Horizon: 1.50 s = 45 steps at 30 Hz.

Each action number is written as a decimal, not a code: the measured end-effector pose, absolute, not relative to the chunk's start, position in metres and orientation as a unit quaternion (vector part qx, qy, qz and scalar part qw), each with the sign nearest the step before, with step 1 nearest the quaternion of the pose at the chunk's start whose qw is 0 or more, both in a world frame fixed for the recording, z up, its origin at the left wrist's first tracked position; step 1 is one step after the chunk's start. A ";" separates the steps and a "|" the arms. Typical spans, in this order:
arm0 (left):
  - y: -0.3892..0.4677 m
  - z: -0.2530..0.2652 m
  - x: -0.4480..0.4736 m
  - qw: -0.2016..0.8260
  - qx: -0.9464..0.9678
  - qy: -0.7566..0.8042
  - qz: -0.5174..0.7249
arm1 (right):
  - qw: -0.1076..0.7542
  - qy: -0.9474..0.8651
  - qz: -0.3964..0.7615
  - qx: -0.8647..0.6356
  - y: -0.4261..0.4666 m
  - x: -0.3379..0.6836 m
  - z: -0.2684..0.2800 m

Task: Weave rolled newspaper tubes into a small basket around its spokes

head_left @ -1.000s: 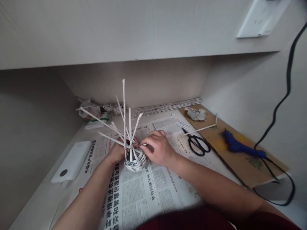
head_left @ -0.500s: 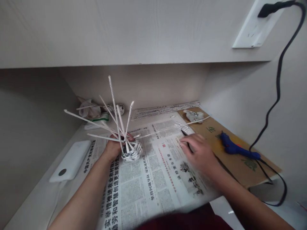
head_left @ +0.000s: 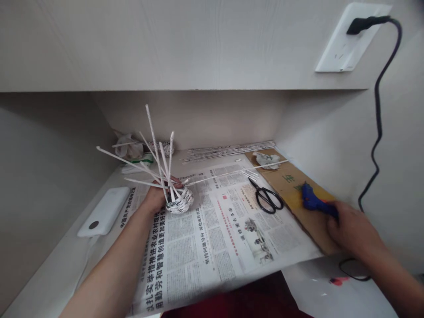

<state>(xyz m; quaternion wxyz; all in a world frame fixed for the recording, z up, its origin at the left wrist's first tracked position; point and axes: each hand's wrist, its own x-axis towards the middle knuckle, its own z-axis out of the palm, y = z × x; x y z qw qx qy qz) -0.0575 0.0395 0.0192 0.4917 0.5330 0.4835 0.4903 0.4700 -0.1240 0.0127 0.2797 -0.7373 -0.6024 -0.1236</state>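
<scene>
A small woven basket of rolled newspaper strips (head_left: 180, 202) tilts in my left hand (head_left: 157, 197), which is closed on its far left side. Several white paper sticks (head_left: 153, 128) stand out of it, and one long strip (head_left: 221, 177) stretches right across the newspaper. Over on the cardboard, my right hand (head_left: 354, 227) has its fingers wrapped round the handle of a blue glue gun (head_left: 314, 202); the fingertips are partly hidden. Black-handled scissors (head_left: 267, 201) lie between the hands on the newspaper.
Newspaper (head_left: 185, 265) covers the desk, with a cardboard sheet (head_left: 298, 190) at right bearing a crumpled white lump (head_left: 266, 160). Paper rolls (head_left: 228, 151) lie along the back. At left are a white power bank (head_left: 105, 212) and a plastic bag (head_left: 129, 148). A black cord (head_left: 377, 115) hangs from a wall socket.
My right hand has let go of the scissors and moved right to take hold of the glue gun. My left hand still holds the basket in nearly the same place.
</scene>
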 end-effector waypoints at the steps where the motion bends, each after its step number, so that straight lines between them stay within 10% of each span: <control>1: 0.039 0.020 -0.056 0.502 0.523 0.484 0.490 | 0.259 -0.602 -0.092 -0.750 -0.123 0.463 0.016; 16: 0.029 0.023 -0.046 0.532 0.584 0.455 0.411 | 0.322 -0.640 0.416 -0.560 -0.126 0.265 0.093; 45: 0.028 0.026 -0.045 0.497 0.653 0.419 0.389 | 0.245 -0.699 0.402 -0.538 -0.088 0.225 0.095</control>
